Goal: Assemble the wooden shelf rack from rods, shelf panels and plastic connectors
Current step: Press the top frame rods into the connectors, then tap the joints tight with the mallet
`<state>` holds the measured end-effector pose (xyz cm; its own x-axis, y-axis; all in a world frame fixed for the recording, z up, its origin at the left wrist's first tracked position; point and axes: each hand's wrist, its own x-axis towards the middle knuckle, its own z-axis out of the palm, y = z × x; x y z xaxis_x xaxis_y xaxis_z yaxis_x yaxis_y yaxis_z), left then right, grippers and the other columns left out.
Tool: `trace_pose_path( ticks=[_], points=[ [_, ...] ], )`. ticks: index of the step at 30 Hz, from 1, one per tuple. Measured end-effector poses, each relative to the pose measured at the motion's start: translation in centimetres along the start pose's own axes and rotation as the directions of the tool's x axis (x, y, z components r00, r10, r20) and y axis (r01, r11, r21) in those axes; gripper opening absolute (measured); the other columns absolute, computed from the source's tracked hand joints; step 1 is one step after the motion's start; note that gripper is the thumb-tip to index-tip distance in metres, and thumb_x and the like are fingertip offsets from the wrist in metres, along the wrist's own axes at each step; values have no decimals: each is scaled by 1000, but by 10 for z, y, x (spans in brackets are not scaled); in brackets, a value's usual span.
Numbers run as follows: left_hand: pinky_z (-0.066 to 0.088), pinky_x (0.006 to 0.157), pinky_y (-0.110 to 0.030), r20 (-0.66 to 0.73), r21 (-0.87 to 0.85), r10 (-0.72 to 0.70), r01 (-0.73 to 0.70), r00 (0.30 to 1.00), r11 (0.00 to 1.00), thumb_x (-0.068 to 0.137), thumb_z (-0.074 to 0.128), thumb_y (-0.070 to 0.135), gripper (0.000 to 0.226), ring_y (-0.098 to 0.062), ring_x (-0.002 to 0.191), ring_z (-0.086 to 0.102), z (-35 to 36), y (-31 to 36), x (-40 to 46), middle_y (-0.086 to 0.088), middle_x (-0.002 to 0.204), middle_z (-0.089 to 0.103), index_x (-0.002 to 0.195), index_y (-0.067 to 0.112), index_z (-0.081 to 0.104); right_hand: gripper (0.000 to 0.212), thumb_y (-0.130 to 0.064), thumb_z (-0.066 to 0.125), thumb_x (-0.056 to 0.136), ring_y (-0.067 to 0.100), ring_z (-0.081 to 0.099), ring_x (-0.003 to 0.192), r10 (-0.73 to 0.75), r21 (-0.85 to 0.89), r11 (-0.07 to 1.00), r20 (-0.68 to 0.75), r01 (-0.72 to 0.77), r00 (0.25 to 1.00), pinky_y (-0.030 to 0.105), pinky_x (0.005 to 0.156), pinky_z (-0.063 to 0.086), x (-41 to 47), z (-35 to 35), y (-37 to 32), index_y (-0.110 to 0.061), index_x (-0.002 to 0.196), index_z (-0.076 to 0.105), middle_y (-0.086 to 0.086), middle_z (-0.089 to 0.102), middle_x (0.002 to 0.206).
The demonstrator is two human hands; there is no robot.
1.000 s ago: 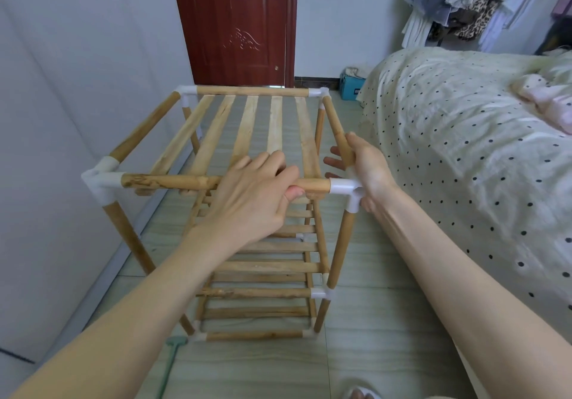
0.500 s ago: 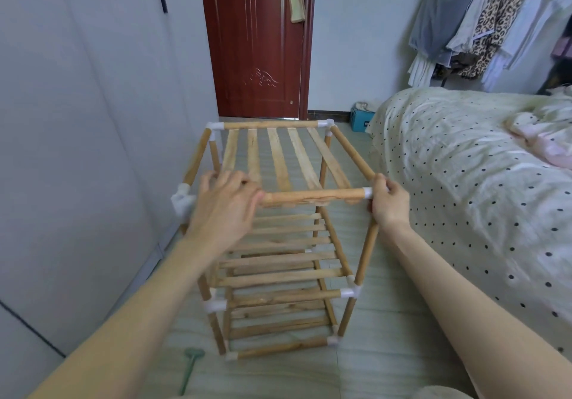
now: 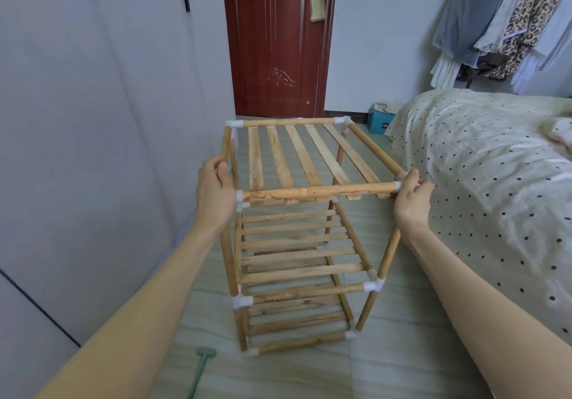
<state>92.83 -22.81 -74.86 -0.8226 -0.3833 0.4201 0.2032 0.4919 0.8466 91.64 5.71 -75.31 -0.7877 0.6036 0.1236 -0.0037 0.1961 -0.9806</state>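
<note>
A wooden shelf rack [image 3: 303, 244] stands upright on the tiled floor, three slatted tiers joined by white plastic connectors. Its top front rod [image 3: 318, 193] runs between my two hands. My left hand [image 3: 215, 189] grips the top near-left corner, fingers curled over the side rod and hiding the connector there. My right hand [image 3: 411, 200] grips the top near-right corner connector [image 3: 400, 183], with fingers wrapped round it. The top shelf panel [image 3: 297, 157] of slats lies inside the top frame.
A grey wall or wardrobe [image 3: 93, 151] stands close on the left, a bed with a dotted cover [image 3: 495, 182] close on the right. A dark red door [image 3: 275, 42] is behind the rack. A green tool [image 3: 201, 364] lies on the floor by the rack's near-left foot.
My left hand slid from the middle of the top front rod to the near-left corner. My view pulled back and up, so the whole rack shows. My right hand stayed at the right corner.
</note>
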Motion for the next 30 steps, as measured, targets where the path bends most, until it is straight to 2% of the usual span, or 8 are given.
trace_pose_path(
  ticks=[8, 12, 14, 16, 18, 22, 27, 30],
  points=[
    [33, 88, -25, 4, -68, -186, 186, 983, 980, 100, 32, 40, 44, -21, 117, 50, -4, -10, 21, -5, 127, 54, 130, 9, 42, 50, -39, 27, 101, 20, 43, 125, -104, -71, 992, 10, 104, 995, 31, 100, 33, -38, 22, 27, -10, 142, 27, 7, 42, 139],
    [43, 73, -33, 156, 51, -90, 83, 984, 995, 101, 33, 34, 24, -13, 85, 56, -4, -68, -37, 3, 90, 55, 107, 14, 46, 65, -25, 40, 98, 30, 23, 141, 8, -370, 929, 99, 30, 995, 46, 111, 30, -74, 33, 96, -12, 150, 2, 6, 7, 158],
    [44, 92, -36, 254, 153, -157, 121, 955, 981, 100, 37, 25, 26, -20, 108, 56, -4, -120, -77, -2, 113, 58, 122, 13, 46, 63, -23, 38, 98, 33, 24, 140, 120, -513, 859, 211, 5, 970, 45, 107, 32, -98, 44, 129, -10, 150, 5, 10, 8, 158],
    [32, 104, -31, 268, 262, -266, 195, 926, 945, 99, 40, 16, 40, -21, 128, 43, -9, -169, -121, -7, 138, 46, 138, 9, 38, 56, -22, 36, 99, 36, 40, 129, 209, -588, 806, 390, 67, 897, 40, 98, 39, -125, 58, 158, -8, 149, 15, 18, 34, 147],
    [29, 106, -29, 283, 361, -363, 252, 888, 898, 96, 44, 10, 44, -24, 131, 40, -18, -213, -159, -12, 143, 41, 139, 5, 36, 51, -21, 37, 100, 35, 46, 125, 339, -653, 735, 588, 184, 735, 34, 93, 39, -156, 73, 186, -9, 147, 22, 18, 44, 140],
    [30, 104, -32, 333, 558, -605, 366, 724, 745, 94, 47, 7, 46, -33, 128, 39, -41, -293, -210, -20, 141, 39, 138, 0, 35, 53, -29, 35, 101, 25, 28, 140, 545, -697, 641, 709, 323, 448, 31, 110, 26, -209, 102, 259, -12, 149, 20, 7, 25, 154],
    [37, 101, -39, 328, 694, -780, 424, 533, 582, 93, 50, 11, 49, -37, 122, 45, -53, -364, -253, -23, 137, 38, 138, 0, 34, 57, -31, 30, 102, 27, 5, 146, 626, -665, 499, 720, 556, 299, 43, 116, 19, -239, 120, 335, -20, 151, 5, 7, -2, 159],
    [39, 95, -40, 287, 755, -810, 400, 511, 519, 93, 52, 17, 43, -39, 115, 46, -50, -389, -271, -23, 129, 43, 131, -1, 42, 57, -32, 29, 102, 25, -8, 146, 662, -618, 421, 710, 664, 241, 48, 116, 13, -248, 116, 365, -26, 151, 1, 2, -15, 158]
  ],
)
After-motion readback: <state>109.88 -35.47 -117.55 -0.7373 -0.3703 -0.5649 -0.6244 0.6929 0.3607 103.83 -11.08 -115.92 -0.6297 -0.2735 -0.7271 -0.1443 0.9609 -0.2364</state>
